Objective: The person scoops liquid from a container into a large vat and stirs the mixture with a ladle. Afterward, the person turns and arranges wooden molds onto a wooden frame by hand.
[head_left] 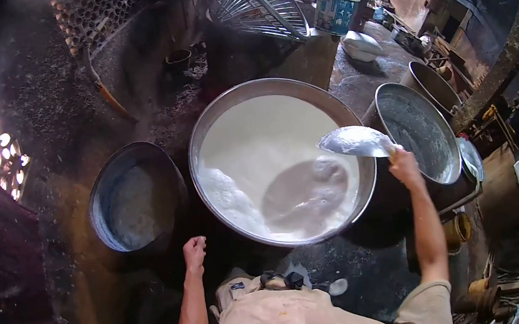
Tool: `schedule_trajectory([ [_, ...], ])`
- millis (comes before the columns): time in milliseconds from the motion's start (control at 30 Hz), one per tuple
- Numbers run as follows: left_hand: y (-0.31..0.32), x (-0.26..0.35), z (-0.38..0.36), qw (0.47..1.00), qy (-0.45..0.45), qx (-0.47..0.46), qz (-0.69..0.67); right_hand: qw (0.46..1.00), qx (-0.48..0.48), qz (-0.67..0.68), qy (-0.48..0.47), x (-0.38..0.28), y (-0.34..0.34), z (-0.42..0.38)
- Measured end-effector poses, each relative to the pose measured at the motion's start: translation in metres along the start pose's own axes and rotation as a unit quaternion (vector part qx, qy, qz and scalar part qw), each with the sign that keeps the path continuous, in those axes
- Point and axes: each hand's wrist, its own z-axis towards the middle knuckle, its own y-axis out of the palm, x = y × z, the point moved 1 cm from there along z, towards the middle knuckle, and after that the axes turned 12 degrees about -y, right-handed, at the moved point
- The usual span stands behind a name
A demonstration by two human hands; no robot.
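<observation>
Leftward from the right grip (406,167) juts the (whitened) ladle (356,142).

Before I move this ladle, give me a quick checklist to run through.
1. Right hand on the handle of the shiny metal ladle: ok, fingers around it.
2. Ladle's bowl over the wide round metal pan: ok, above its right side.
3. Liquid inside the ladle: cannot tell.
4. White liquid free of froth: not ok, froth lies at the lower left.
5. Left hand clear of the pan: ok, apart from its rim.
</observation>
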Motion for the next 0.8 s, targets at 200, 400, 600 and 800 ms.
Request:
schedule_trajectory([
  [200, -0.039, 0.002, -0.071, 0.997, -0.029, 0.055, -0.053, 0.994, -0.071, 0.023, 0.084, 0.017, 0.098, 0.048],
  [400, -0.065, -0.019, -0.069, 0.992, -0.056, 0.055, -0.099, 0.994, -0.097, 0.0, 0.056, 0.022, 0.124, 0.026],
  [600, -0.051, 0.01, -0.039, 0.997, -0.033, 0.018, -0.072, 0.974, -0.151, 0.082, 0.148, -0.013, 0.106, -0.017],
  [800, -0.049, 0.037, -0.011, 0.998, -0.018, -0.04, -0.04, 0.966, -0.117, 0.156, 0.167, -0.043, 0.12, -0.07],
])
